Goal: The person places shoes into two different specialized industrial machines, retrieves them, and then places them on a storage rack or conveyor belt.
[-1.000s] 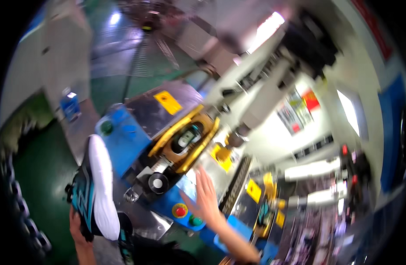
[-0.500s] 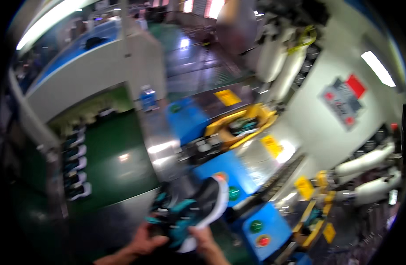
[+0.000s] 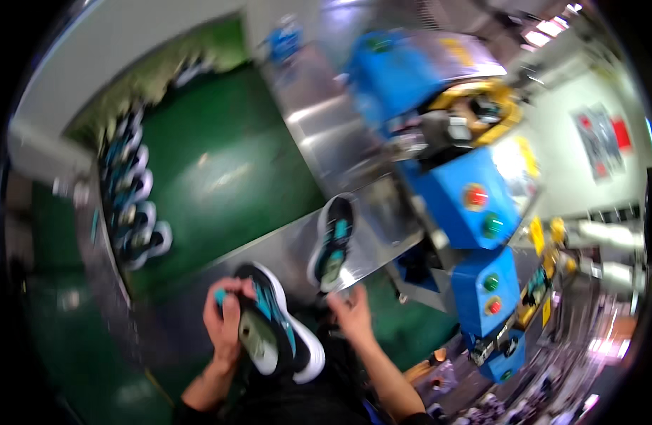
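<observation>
**Holding one shoe at the steel ledge, a second lying beside it**

Running down the far left, a row of dark, teal-and-white shoes [image 3: 131, 205] lay along the edge of a broad green conveyor surface [image 3: 220, 170], whose middle stretch was bare and glossy. Nearer the person, a brushed steel table [image 3: 198, 283] crossed the view at a slant, its near edge cutting just above the hands.

The left hand [image 3: 225, 327] was wrapped around the end of a black, teal-striped sports shoe with a thick white sole [image 3: 276, 333], fingers curled over the top and thumb underneath, so the shoe hung over the near edge of the table, tilted with its inside showing. Just to its right, a second shoe of the same black-and-teal kind [image 3: 331, 244] lay on the steel table close to its right-hand edge, apart from the held one. The right hand [image 3: 353, 312] hovered just below that second shoe, fingers loosely spread, gripping nothing; whether it touched the table edge could not be told through the blur.

Farther right stood a blue metal machine with red and green round buttons [image 3: 468, 205], topped by a yellow-rimmed fixture [image 3: 482, 113], crowding the table's right side.
</observation>
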